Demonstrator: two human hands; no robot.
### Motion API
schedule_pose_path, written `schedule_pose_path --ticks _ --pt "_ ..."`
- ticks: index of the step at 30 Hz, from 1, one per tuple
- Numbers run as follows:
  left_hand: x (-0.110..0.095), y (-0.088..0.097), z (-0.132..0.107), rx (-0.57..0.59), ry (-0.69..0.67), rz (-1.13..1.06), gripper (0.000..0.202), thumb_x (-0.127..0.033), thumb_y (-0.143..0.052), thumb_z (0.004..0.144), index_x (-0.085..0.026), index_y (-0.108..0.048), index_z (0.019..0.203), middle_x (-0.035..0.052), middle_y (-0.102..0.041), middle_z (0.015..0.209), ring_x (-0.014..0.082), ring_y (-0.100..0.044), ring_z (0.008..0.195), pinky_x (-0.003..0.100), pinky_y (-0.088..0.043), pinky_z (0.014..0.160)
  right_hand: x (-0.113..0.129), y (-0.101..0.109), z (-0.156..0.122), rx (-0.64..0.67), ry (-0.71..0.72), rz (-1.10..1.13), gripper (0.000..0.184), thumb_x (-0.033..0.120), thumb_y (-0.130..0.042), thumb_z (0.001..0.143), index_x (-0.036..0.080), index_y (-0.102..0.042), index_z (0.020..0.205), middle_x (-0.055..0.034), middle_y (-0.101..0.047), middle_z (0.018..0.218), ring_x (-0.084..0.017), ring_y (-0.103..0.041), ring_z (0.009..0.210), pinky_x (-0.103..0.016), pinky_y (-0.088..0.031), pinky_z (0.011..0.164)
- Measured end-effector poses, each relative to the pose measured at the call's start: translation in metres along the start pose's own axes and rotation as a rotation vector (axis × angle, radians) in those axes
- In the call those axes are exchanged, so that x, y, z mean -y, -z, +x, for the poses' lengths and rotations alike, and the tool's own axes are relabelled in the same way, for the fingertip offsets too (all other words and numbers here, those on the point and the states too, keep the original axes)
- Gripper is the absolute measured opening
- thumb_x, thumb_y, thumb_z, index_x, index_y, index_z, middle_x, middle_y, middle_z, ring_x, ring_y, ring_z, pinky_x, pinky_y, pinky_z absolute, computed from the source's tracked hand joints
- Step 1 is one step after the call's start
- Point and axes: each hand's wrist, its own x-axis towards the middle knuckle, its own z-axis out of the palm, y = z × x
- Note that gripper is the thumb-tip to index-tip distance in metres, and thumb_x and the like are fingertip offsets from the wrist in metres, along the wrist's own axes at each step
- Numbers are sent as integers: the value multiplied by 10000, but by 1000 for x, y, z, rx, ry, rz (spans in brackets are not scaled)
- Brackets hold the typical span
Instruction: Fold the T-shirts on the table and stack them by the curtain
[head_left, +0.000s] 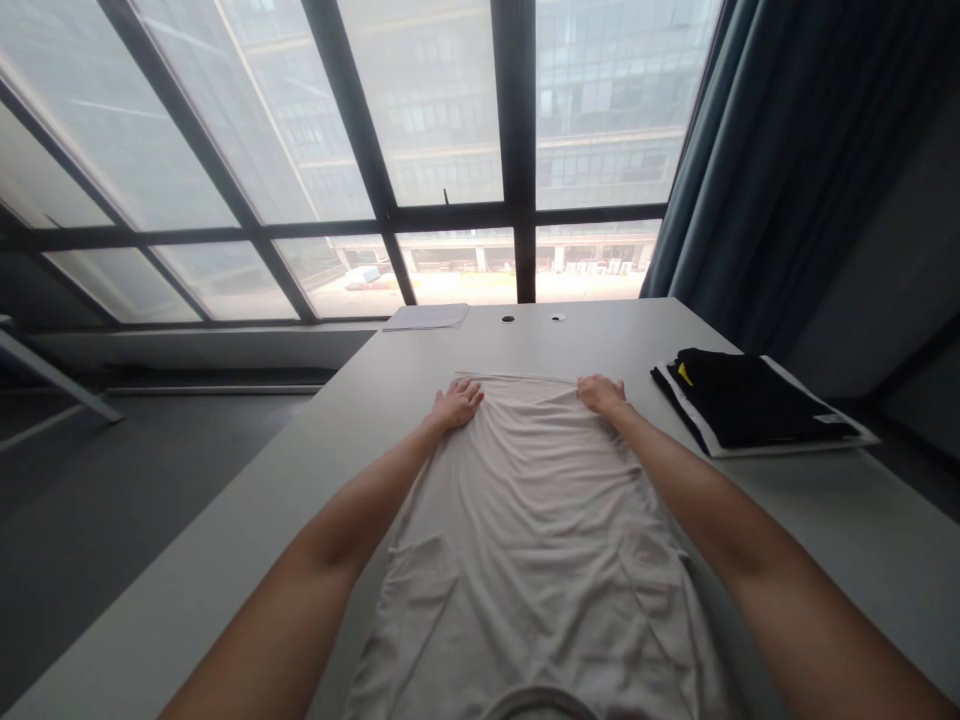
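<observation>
A light grey T-shirt (pixel 532 520) lies spread on the white table, its collar at the near edge of the view and its hem at the far end. Wrinkles run across its body, and the sleeves rest along its sides. At the hem's left corner my left hand (pixel 459 402) lies on the cloth with its fingers stretched out. My right hand (pixel 600 392) is closed on the right corner of the hem, the fingers bent around the fabric.
To the right, a stack of folded black and white clothes (pixel 765 400) sits on the table (pixel 315 480). White papers (pixel 426 317) lie at the far left corner. Two cable holes are near the back edge. Windows and a blue curtain (pixel 735 150) stand beyond.
</observation>
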Motion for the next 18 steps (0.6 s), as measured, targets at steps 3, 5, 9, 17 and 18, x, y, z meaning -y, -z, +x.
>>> schedule_pose_path --ticks 3,5,9,17,18 --pt "5 -6 19 -17 32 3 578 -555 -289 1013 -272 -430 1497 120 -298 1631 383 -237 1490 729 -205 1115 -6 -11 19 16 64 -9 459 357 -327 1050 86 -605 1295 -225 -535 1435 -299 -354 1407 -592 -153 1139" --pt "4 -8 28 -56 44 10 574 -524 -282 1022 -246 -420 1506 130 -292 1632 370 -217 1499 716 -151 1143 -3 -18 23 -44 61 -20 483 358 -320 1050 81 -540 1378 -227 -408 1542 -310 -254 1459 -592 -99 1158" --pt "-2 -11 37 -101 11 26 538 -468 -271 1037 -250 -416 1508 93 -292 1637 295 -194 1516 594 -115 1209 9 -30 23 -218 30 -42 539 373 -226 1048 110 -638 1276 -206 -486 1476 -303 -380 1382 -560 -81 1191" --pt "-10 -10 44 -95 34 27 603 -535 -253 1023 -241 -375 1536 111 -262 1647 325 -186 1518 639 -127 1185 5 -37 34 -85 -3 1 595 426 -188 1035 145 -386 1520 -142 -257 1645 -312 -125 1524 -685 -59 1161" --pt "-10 -10 44 -99 25 24 609 -538 -255 1023 -242 -355 1547 107 -241 1655 317 -163 1526 625 -109 1193 5 -39 34 -128 4 -3 598 410 -177 1036 128 -371 1527 -149 -254 1645 -298 -128 1526 -655 -63 1176"
